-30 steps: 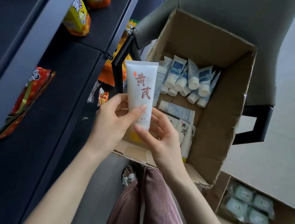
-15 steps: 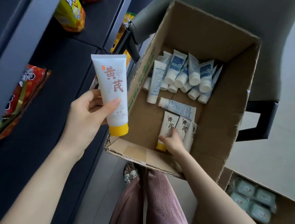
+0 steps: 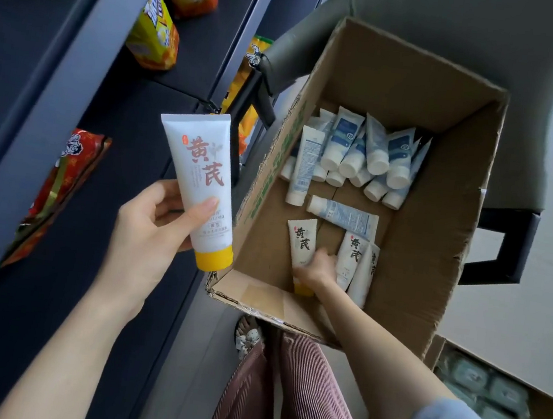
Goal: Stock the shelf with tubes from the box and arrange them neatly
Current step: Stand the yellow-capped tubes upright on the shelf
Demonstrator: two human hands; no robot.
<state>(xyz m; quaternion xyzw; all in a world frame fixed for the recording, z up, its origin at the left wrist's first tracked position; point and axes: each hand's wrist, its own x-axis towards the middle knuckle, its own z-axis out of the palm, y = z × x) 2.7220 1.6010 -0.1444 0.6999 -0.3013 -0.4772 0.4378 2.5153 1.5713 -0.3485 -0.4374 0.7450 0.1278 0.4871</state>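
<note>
Left hand gripped one yellow-capped tube; right hand curled round a second tube in the box, judged to need a straight lift clear of neighbouring tubes

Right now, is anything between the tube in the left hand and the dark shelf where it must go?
Nothing visible. The left hand holds the yellow-capped tube just beside bare shelf; the red snack bag lies farther left, away from that spot.

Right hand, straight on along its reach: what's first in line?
The right hand grips a yellow-capped tube; beyond that, probably the left wall of the box, though depth is unclear.
</note>
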